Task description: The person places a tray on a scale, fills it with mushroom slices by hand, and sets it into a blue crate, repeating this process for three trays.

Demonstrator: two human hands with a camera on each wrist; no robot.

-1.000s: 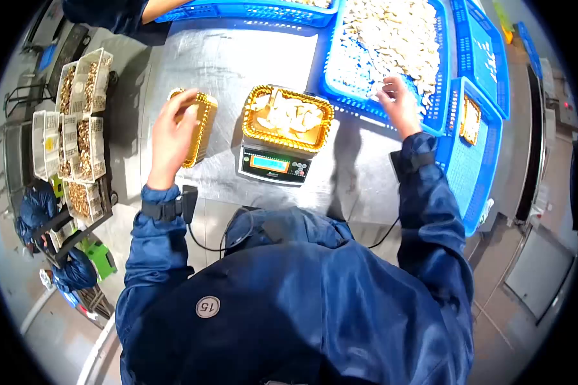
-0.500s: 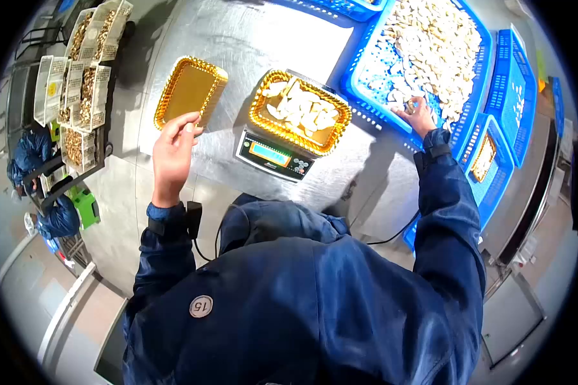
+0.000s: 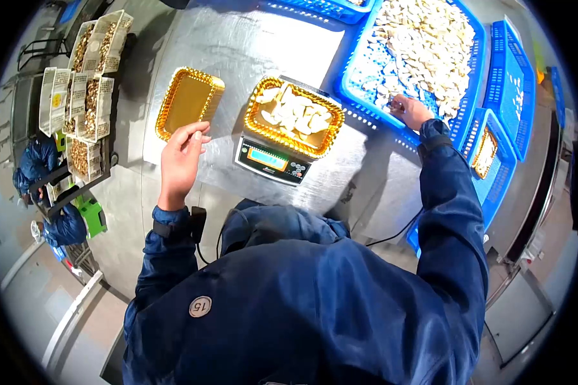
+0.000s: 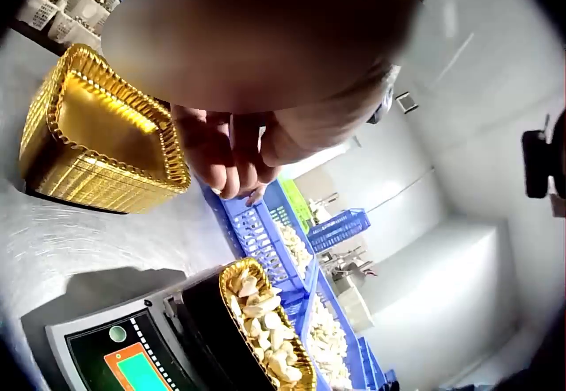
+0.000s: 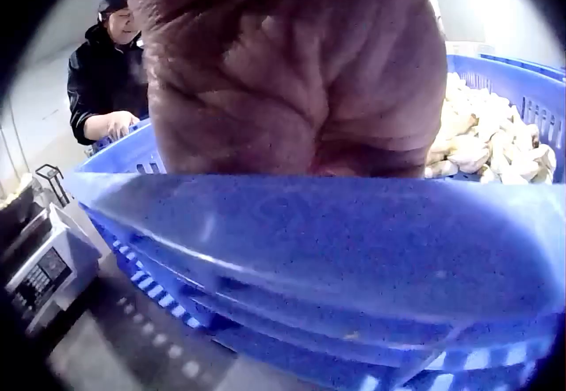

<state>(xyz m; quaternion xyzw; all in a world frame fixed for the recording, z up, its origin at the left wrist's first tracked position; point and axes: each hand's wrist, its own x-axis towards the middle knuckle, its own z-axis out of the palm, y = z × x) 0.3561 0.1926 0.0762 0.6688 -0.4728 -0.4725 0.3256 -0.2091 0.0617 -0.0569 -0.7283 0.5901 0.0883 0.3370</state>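
Observation:
My right hand (image 3: 414,113) reaches over the near wall of a blue crate (image 3: 379,117) with its fingers bent down at pale, sliced pieces (image 3: 424,51) that look like mushroom. In the right wrist view the crate wall hides those fingers, and I cannot tell whether they grip a slice. Loosely bent, with nothing held, my left hand (image 3: 181,163) hovers at the near edge of a stack of gold trays (image 4: 106,179); the top one holds nothing. Between the hands, a gold tray (image 3: 253,131) of pale slices sits on a digital scale (image 3: 270,160) with its display lit.
More blue crates (image 3: 510,83) stand at the right, one with a filled gold tray (image 3: 486,154) inside. White crates (image 3: 96,109) of brown-and-white pieces are stacked on a cart at the left. Another person (image 5: 106,81) stands across the metal table (image 3: 237,45).
My right hand has lowered into the crate's near corner, fingers among the slices. The left hand has drawn back from over the gold tray stack to its near edge. The head view has shifted.

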